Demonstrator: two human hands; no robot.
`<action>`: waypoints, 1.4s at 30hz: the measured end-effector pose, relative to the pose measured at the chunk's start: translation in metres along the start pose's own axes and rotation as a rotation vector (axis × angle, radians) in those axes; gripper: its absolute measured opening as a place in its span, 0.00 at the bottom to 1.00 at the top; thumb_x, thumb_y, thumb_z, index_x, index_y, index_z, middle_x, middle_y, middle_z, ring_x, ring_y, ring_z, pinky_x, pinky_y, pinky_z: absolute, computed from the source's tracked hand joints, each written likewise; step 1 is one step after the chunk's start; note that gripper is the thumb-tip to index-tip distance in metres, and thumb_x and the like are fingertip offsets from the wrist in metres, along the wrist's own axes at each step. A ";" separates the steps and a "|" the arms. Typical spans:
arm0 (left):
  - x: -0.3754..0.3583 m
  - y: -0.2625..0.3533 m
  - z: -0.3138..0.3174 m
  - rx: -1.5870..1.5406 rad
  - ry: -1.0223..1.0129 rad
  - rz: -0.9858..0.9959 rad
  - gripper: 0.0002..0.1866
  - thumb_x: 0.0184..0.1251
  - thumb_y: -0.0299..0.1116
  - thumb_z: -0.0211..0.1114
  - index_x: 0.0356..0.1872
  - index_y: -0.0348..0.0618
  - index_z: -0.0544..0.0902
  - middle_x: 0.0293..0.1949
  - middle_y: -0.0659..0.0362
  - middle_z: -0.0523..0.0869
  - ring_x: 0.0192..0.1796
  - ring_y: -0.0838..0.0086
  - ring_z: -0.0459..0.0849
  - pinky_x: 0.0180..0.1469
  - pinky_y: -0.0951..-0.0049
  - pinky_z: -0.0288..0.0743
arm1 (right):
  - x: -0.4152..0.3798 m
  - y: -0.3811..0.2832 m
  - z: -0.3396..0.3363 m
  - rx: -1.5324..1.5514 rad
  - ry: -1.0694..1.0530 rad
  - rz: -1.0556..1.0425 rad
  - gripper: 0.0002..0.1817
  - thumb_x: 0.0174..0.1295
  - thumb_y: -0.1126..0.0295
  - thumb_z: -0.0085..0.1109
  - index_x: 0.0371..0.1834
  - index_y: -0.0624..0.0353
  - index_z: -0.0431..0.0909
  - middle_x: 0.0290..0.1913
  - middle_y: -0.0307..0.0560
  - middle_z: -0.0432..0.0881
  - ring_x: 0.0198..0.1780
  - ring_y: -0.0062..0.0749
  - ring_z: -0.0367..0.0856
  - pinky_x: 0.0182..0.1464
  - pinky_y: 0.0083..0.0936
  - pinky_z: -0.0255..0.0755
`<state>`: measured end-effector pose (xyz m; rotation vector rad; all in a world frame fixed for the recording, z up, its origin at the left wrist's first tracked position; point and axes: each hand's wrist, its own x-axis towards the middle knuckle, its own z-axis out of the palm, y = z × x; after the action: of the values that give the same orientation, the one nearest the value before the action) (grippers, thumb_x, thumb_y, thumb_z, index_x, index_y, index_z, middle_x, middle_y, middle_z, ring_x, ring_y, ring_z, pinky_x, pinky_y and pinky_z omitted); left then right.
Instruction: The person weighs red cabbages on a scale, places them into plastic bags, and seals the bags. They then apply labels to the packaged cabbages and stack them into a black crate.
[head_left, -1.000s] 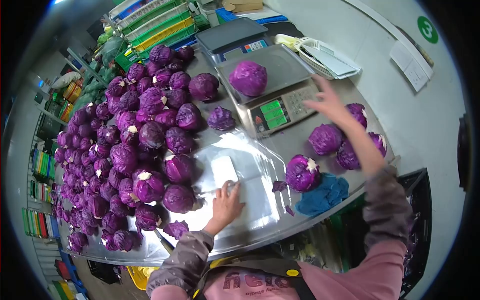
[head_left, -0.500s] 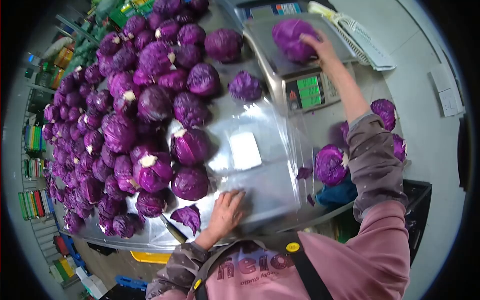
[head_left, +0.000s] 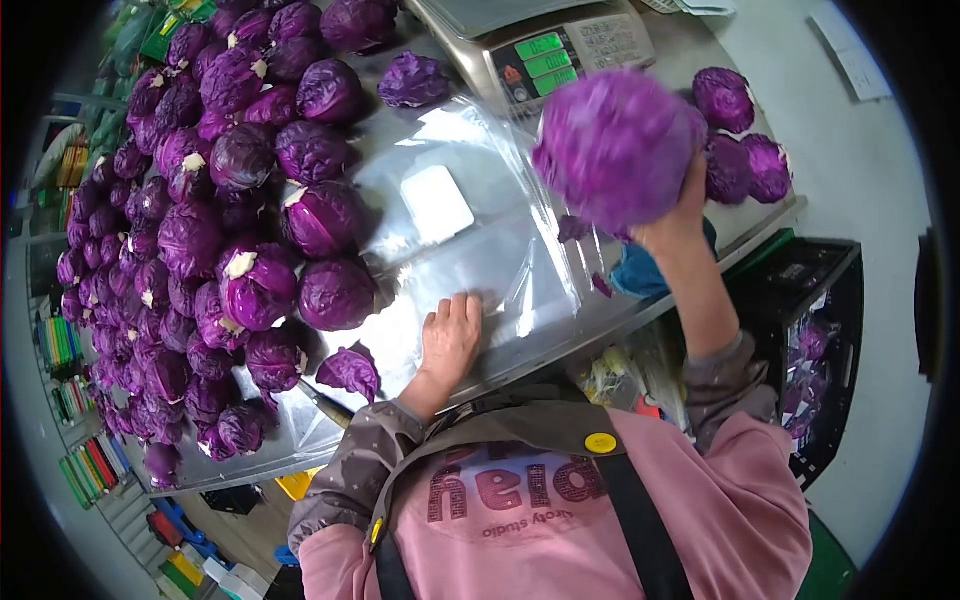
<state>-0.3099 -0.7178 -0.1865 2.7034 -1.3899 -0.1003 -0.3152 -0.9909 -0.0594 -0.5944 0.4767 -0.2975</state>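
Observation:
In the head view my right hand (head_left: 676, 225) grips a large red cabbage (head_left: 618, 150) from its lower right side. Held up in the air and slightly blurred, the cabbage hides part of the steel scale (head_left: 600, 45) beyond it. My left hand (head_left: 452, 338) rests on the clear plastic sheet (head_left: 510, 320) over the metal table, holding nothing, its fingers lying loosely on the surface. Left of that hand are a loose purple leaf (head_left: 350, 371) and a knife (head_left: 325, 405), partly covered. A white square (head_left: 437, 204) lies farther forward on the sheet.
A big heap of red cabbages (head_left: 190, 240) fills the left side. Several more cabbages (head_left: 723, 100) sit at the right, beyond a blue cloth (head_left: 640, 272). Below the table's right edge stands a black crate (head_left: 850, 330) with cabbages inside.
My right hand has lifted the cabbage off the scale pan and brought it nearer to me. My left hand stays on the sheet, its fingers drawn in a little. The view has shifted.

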 end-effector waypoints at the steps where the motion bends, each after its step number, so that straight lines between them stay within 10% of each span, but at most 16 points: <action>1: 0.001 0.001 0.001 -0.033 0.049 -0.009 0.13 0.46 0.28 0.57 0.36 0.43 0.72 0.31 0.59 0.73 0.34 0.69 0.75 0.30 0.72 0.73 | -0.014 0.013 -0.025 0.092 -0.059 0.044 0.31 0.58 0.44 0.45 0.60 0.50 0.62 0.58 0.45 0.67 0.61 0.40 0.65 0.61 0.45 0.61; 8: 0.010 -0.027 0.015 -0.283 0.129 0.023 0.08 0.57 0.29 0.56 0.37 0.40 0.74 0.28 0.60 0.76 0.25 0.70 0.77 0.28 0.65 0.73 | -0.095 0.110 -0.056 -0.053 -0.238 0.436 0.38 0.53 0.49 0.57 0.64 0.57 0.57 0.59 0.47 0.66 0.61 0.34 0.64 0.60 0.37 0.62; 12: 0.024 -0.033 -0.062 -1.505 -0.377 -0.523 0.06 0.63 0.29 0.54 0.35 0.37 0.77 0.23 0.62 0.77 0.28 0.80 0.75 0.32 0.79 0.69 | -0.104 0.116 -0.050 -0.225 -0.169 0.470 0.40 0.53 0.50 0.58 0.65 0.58 0.54 0.61 0.51 0.63 0.62 0.38 0.62 0.59 0.37 0.62; 15: 0.007 -0.015 -0.061 -1.233 -0.032 -0.401 0.06 0.62 0.27 0.55 0.34 0.35 0.77 0.25 0.59 0.79 0.29 0.79 0.75 0.32 0.79 0.69 | -0.112 0.117 -0.052 -0.731 -0.051 0.310 0.43 0.51 0.48 0.57 0.66 0.58 0.51 0.60 0.55 0.62 0.61 0.46 0.63 0.48 0.49 0.72; 19: -0.008 -0.003 -0.082 -1.139 0.134 -0.377 0.05 0.62 0.26 0.55 0.35 0.36 0.77 0.24 0.56 0.79 0.27 0.76 0.76 0.32 0.77 0.70 | -0.139 0.109 -0.019 -0.644 -0.030 0.320 0.41 0.53 0.50 0.57 0.65 0.61 0.54 0.58 0.58 0.64 0.56 0.44 0.69 0.43 0.40 0.77; 22: -0.020 0.005 -0.103 -0.857 0.333 0.045 0.05 0.60 0.23 0.56 0.36 0.35 0.76 0.24 0.54 0.78 0.23 0.70 0.79 0.24 0.75 0.70 | -0.152 0.125 -0.018 -0.568 0.027 0.318 0.38 0.53 0.51 0.58 0.63 0.60 0.56 0.56 0.57 0.65 0.57 0.47 0.68 0.41 0.40 0.78; 26: -0.062 0.026 -0.097 -0.863 0.134 0.398 0.08 0.56 0.21 0.58 0.38 0.38 0.77 0.28 0.50 0.79 0.30 0.57 0.80 0.31 0.67 0.74 | -0.165 0.146 -0.010 -0.567 0.118 0.324 0.42 0.54 0.50 0.57 0.65 0.61 0.51 0.59 0.60 0.62 0.55 0.48 0.70 0.41 0.39 0.78; 28: -0.061 0.015 -0.087 -0.908 0.166 0.405 0.07 0.57 0.21 0.58 0.38 0.37 0.77 0.27 0.50 0.79 0.30 0.61 0.81 0.31 0.69 0.73 | -0.168 0.164 -0.017 -0.577 0.364 0.269 0.47 0.55 0.50 0.56 0.68 0.60 0.40 0.61 0.62 0.59 0.49 0.47 0.75 0.39 0.36 0.78; 30: -0.055 -0.004 -0.075 -1.077 0.186 -0.012 0.06 0.59 0.24 0.57 0.37 0.38 0.76 0.26 0.52 0.79 0.24 0.66 0.79 0.28 0.70 0.71 | -0.170 0.156 -0.005 -0.565 0.340 0.332 0.45 0.60 0.53 0.51 0.69 0.60 0.32 0.60 0.64 0.58 0.35 0.39 0.81 0.34 0.29 0.78; 33: -0.049 -0.034 -0.069 -1.058 0.202 -0.110 0.05 0.62 0.25 0.56 0.37 0.36 0.76 0.23 0.53 0.79 0.24 0.75 0.75 0.28 0.75 0.69 | -0.156 0.165 -0.011 -0.680 0.214 0.296 0.44 0.62 0.55 0.49 0.68 0.58 0.29 0.53 0.60 0.66 0.30 0.34 0.79 0.30 0.27 0.78; 36: -0.043 -0.059 -0.070 -1.066 0.289 -0.184 0.05 0.63 0.26 0.55 0.36 0.36 0.76 0.21 0.55 0.77 0.22 0.76 0.72 0.27 0.76 0.68 | -0.118 0.182 -0.023 -1.110 0.171 0.296 0.33 0.63 0.57 0.46 0.66 0.62 0.47 0.40 0.52 0.74 0.26 0.28 0.76 0.25 0.24 0.76; 40: -0.046 -0.074 -0.074 -0.999 0.248 -0.281 0.05 0.63 0.26 0.55 0.35 0.35 0.75 0.20 0.57 0.76 0.22 0.80 0.70 0.25 0.78 0.66 | -0.096 0.196 -0.023 -1.202 0.032 0.282 0.18 0.64 0.59 0.44 0.38 0.68 0.72 0.18 0.47 0.74 0.21 0.29 0.76 0.18 0.26 0.68; 42: -0.042 -0.077 -0.081 -1.016 0.253 -0.270 0.04 0.63 0.26 0.55 0.34 0.36 0.75 0.20 0.60 0.75 0.22 0.84 0.69 0.24 0.81 0.64 | -0.095 0.189 -0.012 -1.590 -0.073 -0.277 0.17 0.63 0.62 0.44 0.33 0.67 0.74 0.16 0.44 0.72 0.20 0.26 0.74 0.20 0.23 0.66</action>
<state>-0.2631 -0.6344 -0.1144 1.9142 -0.6114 -0.3558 -0.3769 -0.8094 -0.1483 -2.2216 0.4951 -0.0985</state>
